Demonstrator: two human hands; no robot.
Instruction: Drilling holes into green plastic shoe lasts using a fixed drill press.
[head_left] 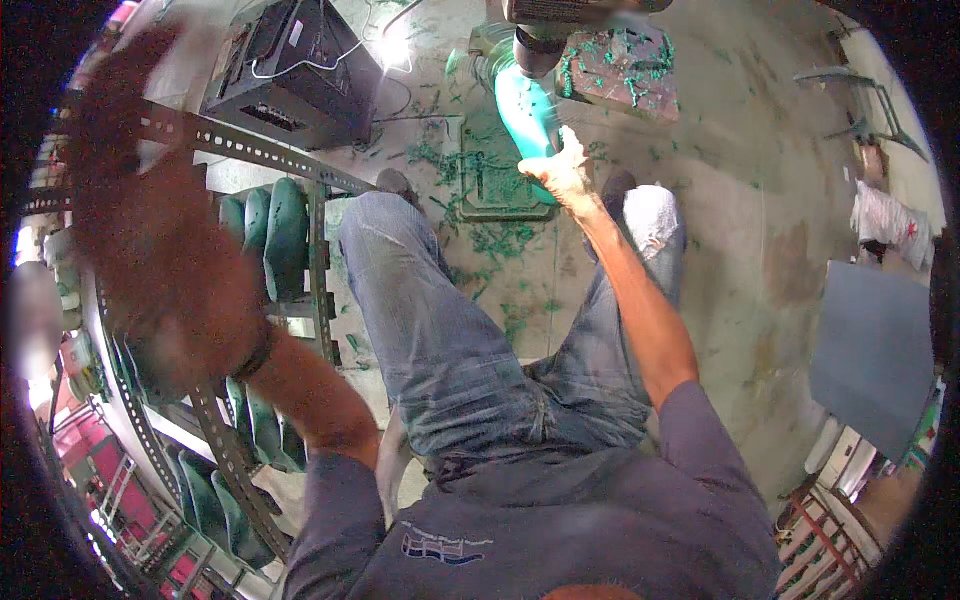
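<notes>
My right hand [562,172] is closed around the near end of a bright green sole-shaped piece [524,110]. The piece's far end lies beside the dark round head of a machine [538,52], where a blurred spinning edge shows; whether they touch is hard to tell. My left hand [170,250] is raised close to the camera on the left, in front of a metal rack. Motion smears it, so its fingers cannot be made out, and no held thing shows there.
Several dark green sole-shaped pieces [287,240] stand on the perforated metal rack [215,430] to my left. A black box-like cabinet [300,85] is at the far left, near a bright lamp [393,50]. Green shavings [505,240] litter the floor and a block [625,75].
</notes>
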